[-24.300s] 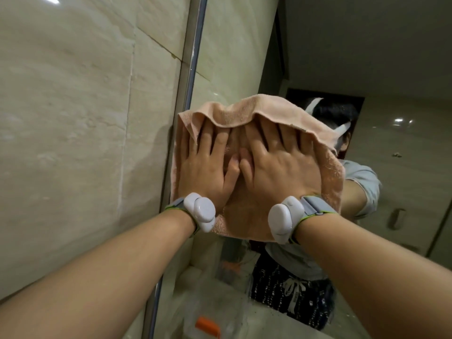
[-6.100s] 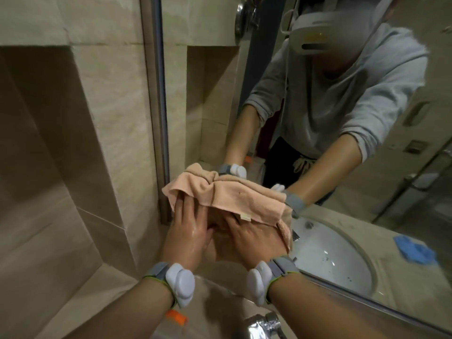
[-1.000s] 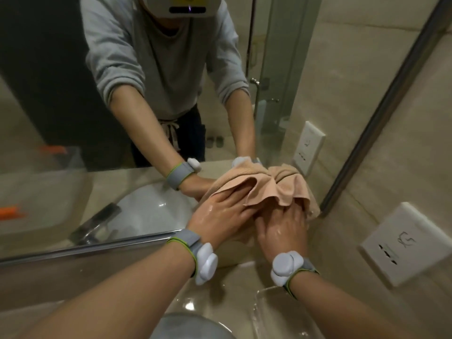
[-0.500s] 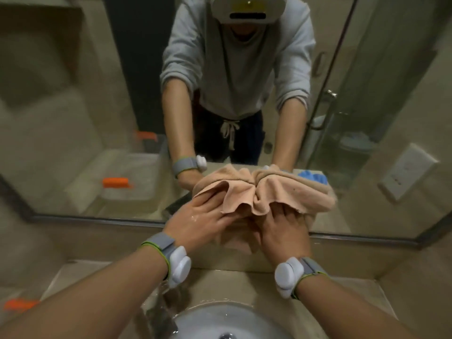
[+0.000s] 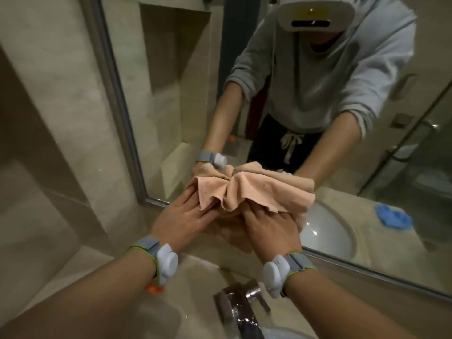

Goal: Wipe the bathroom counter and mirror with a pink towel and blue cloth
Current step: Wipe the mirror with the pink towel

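Note:
The pink towel point(image 5: 249, 189) is bunched against the lower left part of the mirror point(image 5: 186, 94), near its bottom edge. My left hand point(image 5: 182, 220) and my right hand point(image 5: 270, 231) lie side by side on it with straight fingers, pressing it to the glass; the towel's top fold hangs over my fingertips. The blue cloth point(image 5: 392, 216) shows only as a reflection, lying on the counter to the right of the sink. The beige counter point(image 5: 193, 272) runs below my wrists.
A chrome faucet point(image 5: 241, 304) stands just under my right wrist, above the white sink point(image 5: 281, 333). The mirror's metal frame point(image 5: 117, 99) rises at the left, beside a tiled wall with a recess. A small orange item point(image 5: 154, 289) peeks out under my left wrist.
Both hands have slid the towel left along the mirror's bottom edge, from the right corner by the wall socket to the left frame. The grip looks the same.

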